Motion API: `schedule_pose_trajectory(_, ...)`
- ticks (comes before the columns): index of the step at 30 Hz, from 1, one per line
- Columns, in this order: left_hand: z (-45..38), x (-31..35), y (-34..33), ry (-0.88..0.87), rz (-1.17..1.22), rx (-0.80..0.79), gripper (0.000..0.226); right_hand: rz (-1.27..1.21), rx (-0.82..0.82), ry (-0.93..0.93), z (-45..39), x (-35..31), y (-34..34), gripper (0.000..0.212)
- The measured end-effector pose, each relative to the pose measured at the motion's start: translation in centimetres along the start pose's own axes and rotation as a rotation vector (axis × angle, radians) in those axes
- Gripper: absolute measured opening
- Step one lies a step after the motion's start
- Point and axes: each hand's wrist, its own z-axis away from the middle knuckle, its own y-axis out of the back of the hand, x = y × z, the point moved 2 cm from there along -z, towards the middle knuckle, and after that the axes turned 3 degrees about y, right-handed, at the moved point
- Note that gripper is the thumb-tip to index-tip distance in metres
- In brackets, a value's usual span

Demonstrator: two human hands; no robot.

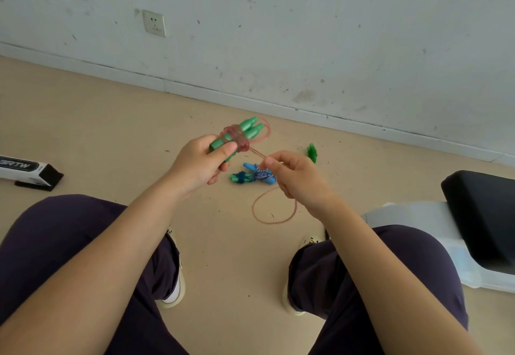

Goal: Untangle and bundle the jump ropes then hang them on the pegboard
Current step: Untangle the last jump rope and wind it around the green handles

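The pink jump rope (274, 216) is the item in hand. Its two green handles (245, 134) lie side by side, with several turns of the cord (236, 138) wound round their middle. The left hand (199, 163) grips the lower ends of the handles, fingers curled about them and thumb pressed against the edge of the winding. The right hand (296, 177) pinches the free cord between thumb and fingertips just beside the bundle; the short span between the hands looks taut. Below the right hand the remaining cord drops into a loose loop above the beige floor (83, 120).

On that floor, near the right hand, lie a blue-handled rope (260, 174) with patterned cord wound round it and a smaller green-handled one (239, 178) touching it. A further green piece (312, 152) lies apart, nearer the wall (306, 34). No pegboard is in view.

Assessment: the bundling step is under way on this rope and not yet complete. The next move calls for carrying the free cord round the handles again under even tension, the left thumb holding the laid turns, then securing the tail so that the winding cannot slip.
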Motion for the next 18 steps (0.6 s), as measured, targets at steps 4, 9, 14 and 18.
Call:
schedule_pose_trajectory(4,0.2,-0.4,-0.4,0.023,-0.205,-0.007,0.022,0.132,0.027,0.111,0.5,-0.7,0.2,0.021)
schedule_pose_trajectory(9,1.2,0.2,-1.6,0.020,-0.510,-0.309,0.022,0.263,0.022,0.282,0.8,-1.2,-0.4,0.020)
schedule_pose_trajectory(14,1.5,1.0,-1.4,0.023,-0.535,-0.533,0.018,0.358,0.058,0.296,0.7,-1.2,0.1,0.025)
schedule_pose_trajectory(18,1.8,1.1,-1.5,0.015,-0.440,-0.647,0.011,0.203,0.063,0.243,0.5,-1.5,1.1,0.049)
